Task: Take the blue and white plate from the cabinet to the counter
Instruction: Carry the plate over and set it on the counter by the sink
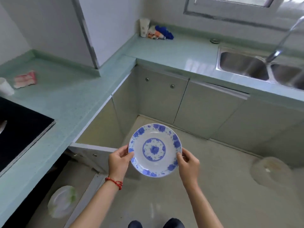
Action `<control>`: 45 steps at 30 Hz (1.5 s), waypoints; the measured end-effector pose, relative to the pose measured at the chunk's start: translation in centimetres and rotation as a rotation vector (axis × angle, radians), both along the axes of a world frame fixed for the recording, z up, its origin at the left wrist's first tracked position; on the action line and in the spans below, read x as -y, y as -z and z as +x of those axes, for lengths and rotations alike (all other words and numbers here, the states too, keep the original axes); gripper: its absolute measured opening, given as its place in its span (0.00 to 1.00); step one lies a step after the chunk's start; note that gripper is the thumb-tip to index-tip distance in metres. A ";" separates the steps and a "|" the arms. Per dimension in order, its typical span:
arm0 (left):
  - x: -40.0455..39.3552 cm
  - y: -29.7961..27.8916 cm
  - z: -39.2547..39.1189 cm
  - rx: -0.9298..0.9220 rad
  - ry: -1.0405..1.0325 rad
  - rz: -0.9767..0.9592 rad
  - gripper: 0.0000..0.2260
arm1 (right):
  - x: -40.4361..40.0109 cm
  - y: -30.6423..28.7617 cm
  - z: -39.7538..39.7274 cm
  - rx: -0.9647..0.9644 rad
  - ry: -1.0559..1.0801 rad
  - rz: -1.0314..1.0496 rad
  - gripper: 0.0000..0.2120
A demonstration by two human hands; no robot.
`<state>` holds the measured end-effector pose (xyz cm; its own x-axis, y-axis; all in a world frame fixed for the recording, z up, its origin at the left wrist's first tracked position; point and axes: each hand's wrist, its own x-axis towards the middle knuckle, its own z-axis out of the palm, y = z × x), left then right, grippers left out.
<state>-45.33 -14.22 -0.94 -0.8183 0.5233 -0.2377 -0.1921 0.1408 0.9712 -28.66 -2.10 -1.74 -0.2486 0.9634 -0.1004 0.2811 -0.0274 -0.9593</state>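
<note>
Pale green counter (54, 99) wraps the corner of the kitchen, with an open cabinet (92, 155) below its left run. Both hands hold the blue and white plate (155, 150) in the air above the floor, face up. Left hand (119, 162) pinches its left rim, thumb on top and fingers underneath; right hand (189, 165) grips the right rim the same way. Between the two sets of fingers, the plate sits level.

Soft, even daylight enters from the white-framed window (233, 4) at top; glare streaks the glossy pale green table (194, 63). Edges bend and blur.
</note>
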 end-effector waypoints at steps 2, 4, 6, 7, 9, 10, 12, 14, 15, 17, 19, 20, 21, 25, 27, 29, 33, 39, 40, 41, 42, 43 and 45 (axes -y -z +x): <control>-2.5 -0.1 0.2 0.013 0.052 0.007 0.14 | -1.5 -0.5 0.9 0.001 0.053 0.015 0.10; -5.0 -0.2 0.6 0.023 0.104 0.017 0.14 | -3.4 -0.9 1.8 -0.002 0.093 0.021 0.09; -7.7 -0.2 1.2 0.030 0.146 0.020 0.14 | -5.5 -1.1 2.7 -0.013 0.122 0.025 0.11; -9.1 -0.2 1.5 0.035 0.160 0.023 0.15 | -6.6 -1.2 3.2 -0.016 0.130 0.028 0.12; -12.0 -0.3 2.1 0.042 0.180 0.037 0.15 | -9.3 -1.3 3.9 -0.037 0.139 0.029 0.12; -13.6 -0.4 2.3 0.039 0.186 0.041 0.15 | -10.8 -1.3 4.3 -0.044 0.145 0.034 0.11; -17.0 -0.6 2.8 0.027 0.184 0.051 0.15 | -14.0 -1.4 4.7 -0.042 0.159 0.045 0.09; -20.4 -0.8 3.3 0.023 0.168 0.064 0.15 | -17.5 -1.7 5.0 -0.053 0.153 0.039 0.08; -22.1 -0.9 3.5 0.025 0.156 0.069 0.15 | -19.3 -2.0 5.2 -0.063 0.144 0.027 0.08; -25.4 -1.2 3.8 0.029 0.131 0.076 0.14 | -22.9 -2.5 5.5 -0.079 0.123 0.009 0.08; -28.4 -1.5 4.1 0.027 0.116 0.088 0.14 | -26.1 -2.9 5.8 -0.089 0.099 0.017 0.08; -29.8 -1.7 4.2 0.025 0.112 0.092 0.14 | -27.7 -3.1 5.9 -0.089 0.089 0.025 0.09; -31.3 -1.8 4.3 0.025 0.108 0.094 0.14 | -29.2 -3.3 6.0 -0.085 0.081 0.032 0.09; -36.1 -2.2 4.0 0.028 0.089 0.092 0.13 | -34.4 -3.5 5.5 -0.070 0.067 0.044 0.08; -38.4 -2.3 3.3 0.032 0.085 0.093 0.13 | -36.7 -3.4 4.8 -0.077 0.070 0.046 0.08; -40.8 -2.3 2.3 0.026 0.085 0.100 0.14 | -39.0 -3.3 3.8 -0.079 0.070 0.041 0.09; -46.0 -2.1 -0.6 0.005 0.090 0.091 0.15 | -43.7 -2.8 1.1 -0.064 0.086 0.037 0.09; -55.1 -1.4 -7.0 -0.015 0.128 0.075 0.14 | -51.9 -1.7 -5.0 -0.039 0.137 0.030 0.09; -56.5 -1.5 -8.2 -0.018 0.131 0.068 0.14 | -53.1 -1.7 -6.2 -0.031 0.149 0.025 0.09; -57.9 -1.5 -9.4 -0.024 0.133 0.058 0.15 | -54.3 -1.7 -7.4 -0.026 0.161 0.019 0.08; -59.1 -1.6 -10.7 -0.031 0.138 0.043 0.15 | -55.4 -1.7 -8.5 -0.024 0.170 0.014 0.08; -60.3 -1.6 -11.9 -0.041 0.147 0.027 0.15 | -56.5 -1.7 -9.7 -0.024 0.174 0.015 0.08; -62.8 -1.6 -14.2 -0.054 0.174 0.000 0.15 | -58.7 -1.8 -11.9 -0.014 0.165 0.032 0.09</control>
<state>-59.55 48.55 0.69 -0.7270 0.6581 -0.1958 -0.1126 0.1670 0.9795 -40.52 56.61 0.05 -0.0879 0.9939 -0.0671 0.2621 -0.0419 -0.9641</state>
